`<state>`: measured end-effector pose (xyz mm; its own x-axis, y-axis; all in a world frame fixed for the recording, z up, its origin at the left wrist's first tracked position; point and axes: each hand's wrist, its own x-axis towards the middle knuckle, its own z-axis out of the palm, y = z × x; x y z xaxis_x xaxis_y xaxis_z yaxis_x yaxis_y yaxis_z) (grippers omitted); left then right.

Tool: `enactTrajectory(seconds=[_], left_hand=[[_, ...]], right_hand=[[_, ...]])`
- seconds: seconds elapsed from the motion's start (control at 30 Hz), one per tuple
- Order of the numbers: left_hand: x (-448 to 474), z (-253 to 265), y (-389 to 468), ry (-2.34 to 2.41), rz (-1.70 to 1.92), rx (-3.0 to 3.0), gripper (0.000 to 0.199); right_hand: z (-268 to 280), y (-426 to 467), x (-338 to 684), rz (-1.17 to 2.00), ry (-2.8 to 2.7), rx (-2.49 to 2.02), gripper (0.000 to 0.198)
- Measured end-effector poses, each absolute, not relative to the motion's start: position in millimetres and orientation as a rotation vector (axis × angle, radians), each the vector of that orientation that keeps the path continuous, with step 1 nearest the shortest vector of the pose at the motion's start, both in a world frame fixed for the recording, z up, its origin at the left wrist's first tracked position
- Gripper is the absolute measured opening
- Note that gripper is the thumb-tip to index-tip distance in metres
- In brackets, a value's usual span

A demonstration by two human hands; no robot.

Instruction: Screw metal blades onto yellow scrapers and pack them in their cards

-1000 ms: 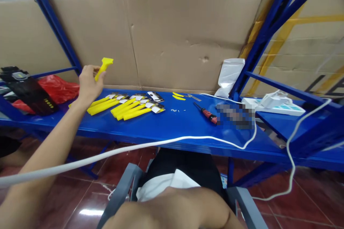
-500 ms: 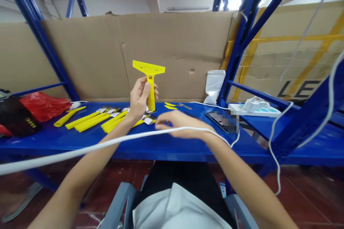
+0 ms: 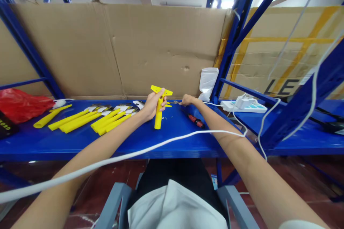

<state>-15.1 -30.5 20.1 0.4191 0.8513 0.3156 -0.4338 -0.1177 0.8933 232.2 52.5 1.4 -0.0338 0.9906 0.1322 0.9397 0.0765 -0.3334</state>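
My left hand [image 3: 153,106] is closed around the handle of a yellow scraper [image 3: 158,116], its wide T-shaped head uppermost. Far back on the blue table, my right hand [image 3: 187,100] has its fingers bent down and together beside small flat metal blades [image 3: 176,102]; whatever lies under the fingertips is hidden. Small yellow strips [image 3: 168,105] show just behind the scraper's head. A screwdriver with a red and black handle [image 3: 196,121] lies close to my right forearm. Several more yellow scrapers [image 3: 80,121] rest in a row left of my left hand.
A white cable [image 3: 120,153] crosses in front of my forearms. On the right stand a white power strip [image 3: 255,106] with a charger and a blue rack post [image 3: 236,39]. A white pouch [image 3: 209,80] leans against the cardboard [image 3: 166,43]. A red plastic bag [image 3: 24,103] sits far left.
My left hand has lowered the scraper and moved it right. My right hand has reached farther back to the metal blades, uncovering the screwdriver. The view has shifted right.
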Motion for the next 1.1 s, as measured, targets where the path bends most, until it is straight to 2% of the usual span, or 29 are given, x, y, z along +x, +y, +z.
enactTrajectory(seconds=[0.17,0.23,0.37,0.43,0.5,0.6,0.93,1.1], left_hand=[[-16.4,4.6,-39.3,0.429,1.037,1.205,0.055],[-15.1,2.1,-40.6,0.428,1.004,1.190,0.054],[-12.6,-1.6,-41.6,0.424,0.966,1.194,0.053],[-11.9,-3.1,-42.5,0.416,0.963,1.204,0.053],[-11.4,-4.1,-44.1,0.410,0.962,1.213,0.052],[-10.8,-4.3,-47.3,0.411,0.944,1.227,0.050],[-10.8,-9.3,-48.8,0.456,0.894,1.276,0.047],[-6.6,-14.7,-48.9,0.500,0.871,1.269,0.045]], right_hand=[[-0.3,65.2,238.6,0.455,-1.977,-2.054,0.044],[8.4,64.3,245.5,0.409,-1.933,-2.004,0.042],[37.5,47.2,267.1,0.166,-1.764,-1.780,0.020],[52.9,30.6,279.2,0.075,-1.678,-1.658,0.017],[65.1,9.9,288.9,0.090,-1.569,-1.379,0.013],[74.0,-23.4,294.2,0.240,-1.537,-1.074,0.022],[55.9,-63.7,274.9,0.487,-1.561,-0.994,0.050],[42.6,-68.7,257.2,0.690,-1.596,-0.934,0.054]])
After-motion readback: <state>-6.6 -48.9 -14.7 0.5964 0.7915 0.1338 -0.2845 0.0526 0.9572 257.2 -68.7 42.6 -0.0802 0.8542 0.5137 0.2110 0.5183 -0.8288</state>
